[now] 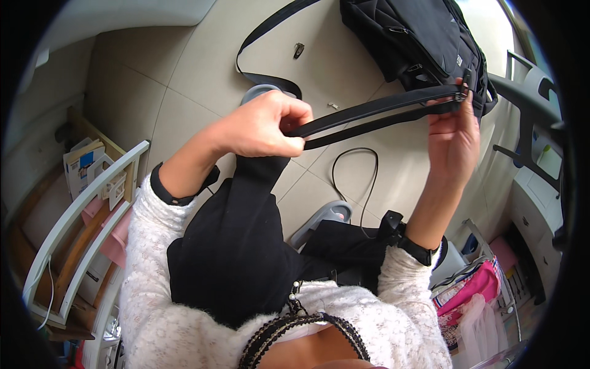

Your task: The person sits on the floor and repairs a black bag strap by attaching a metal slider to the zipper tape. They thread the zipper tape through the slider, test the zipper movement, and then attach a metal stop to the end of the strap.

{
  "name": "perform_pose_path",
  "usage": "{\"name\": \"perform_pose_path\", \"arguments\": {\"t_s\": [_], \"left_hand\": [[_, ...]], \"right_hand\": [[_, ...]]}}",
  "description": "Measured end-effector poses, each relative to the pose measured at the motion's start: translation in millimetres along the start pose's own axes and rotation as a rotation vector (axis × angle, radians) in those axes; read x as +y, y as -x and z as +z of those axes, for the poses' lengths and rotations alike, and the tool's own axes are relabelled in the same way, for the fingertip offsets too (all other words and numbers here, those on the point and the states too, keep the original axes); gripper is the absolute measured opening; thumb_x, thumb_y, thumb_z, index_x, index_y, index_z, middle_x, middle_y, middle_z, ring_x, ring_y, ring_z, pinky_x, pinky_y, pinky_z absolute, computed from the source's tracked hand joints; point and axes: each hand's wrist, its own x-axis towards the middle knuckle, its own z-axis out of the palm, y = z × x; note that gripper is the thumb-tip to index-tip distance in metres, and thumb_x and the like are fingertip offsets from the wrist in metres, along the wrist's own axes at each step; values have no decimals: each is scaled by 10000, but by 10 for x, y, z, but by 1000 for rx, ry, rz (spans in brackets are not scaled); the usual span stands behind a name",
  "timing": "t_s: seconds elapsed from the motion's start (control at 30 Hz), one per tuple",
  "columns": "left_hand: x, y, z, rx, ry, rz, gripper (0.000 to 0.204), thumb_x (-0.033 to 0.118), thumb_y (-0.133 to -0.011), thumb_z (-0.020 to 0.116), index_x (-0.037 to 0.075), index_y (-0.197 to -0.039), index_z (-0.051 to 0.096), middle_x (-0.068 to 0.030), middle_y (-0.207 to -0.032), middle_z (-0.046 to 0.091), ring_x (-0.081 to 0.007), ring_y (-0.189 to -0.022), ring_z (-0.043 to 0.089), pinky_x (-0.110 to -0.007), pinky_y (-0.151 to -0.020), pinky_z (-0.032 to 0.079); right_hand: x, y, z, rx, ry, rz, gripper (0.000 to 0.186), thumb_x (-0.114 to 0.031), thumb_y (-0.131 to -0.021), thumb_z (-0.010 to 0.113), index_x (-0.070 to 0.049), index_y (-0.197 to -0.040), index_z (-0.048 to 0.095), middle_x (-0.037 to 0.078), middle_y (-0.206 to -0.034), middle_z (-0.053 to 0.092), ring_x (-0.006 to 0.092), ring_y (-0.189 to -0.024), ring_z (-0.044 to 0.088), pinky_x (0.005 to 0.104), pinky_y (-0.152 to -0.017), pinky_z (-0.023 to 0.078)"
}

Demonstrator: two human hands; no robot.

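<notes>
A black webbing strap (378, 119) stretches doubled between my two hands, above the tiled floor. My left hand (261, 126) is closed round the doubled end of it, thumb on top. At the other end, the fingers of my right hand (453, 138) pinch the strap beside a small metal buckle (460, 96). Another length of the strap (239, 54) curves across the floor beyond my left hand and leaves the view at the top. A black bag (412, 52) with zipped pockets lies on the floor just behind my right hand.
A small black clip (298, 50) and a tiny pale piece (333, 106) lie on the tiles. A thin black cable (376, 175) loops near my grey slipper (322, 222). Left stands a white-railed shelf (92, 215); right, a grey chair frame (534, 101) and white drawers (536, 215).
</notes>
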Motion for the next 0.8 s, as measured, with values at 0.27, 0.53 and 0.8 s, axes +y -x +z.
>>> {"name": "perform_pose_path", "arguments": {"t_s": [0.27,0.53,0.8], "left_hand": [[-245,300,-321,84,-101,-92,117,64,-745,649,8,-767,549,6,-684,515,-88,-658,463,-280,-618,406],[-602,595,-641,160,-113,-249,63,27,-772,631,13,-806,579,47,-698,542,-56,-674,475,-251,-605,393],[-1151,1085,-824,229,-604,-333,143,73,-728,666,-27,-828,644,-163,-706,637,-258,-627,587,-375,-610,476]], "right_hand": [[-816,-261,-893,-110,2,-58,346,-186,-1102,487,11,-1373,575,109,-1133,721,195,-1027,711,361,-938,561],[-1187,-467,-1660,105,82,-172,332,-178,-1088,522,30,-1330,612,141,-1149,730,216,-1028,716,346,-896,577],[-1802,-774,-2192,134,94,-194,305,-163,-1076,545,26,-1295,642,126,-1130,743,212,-968,716,332,-882,569]]}}
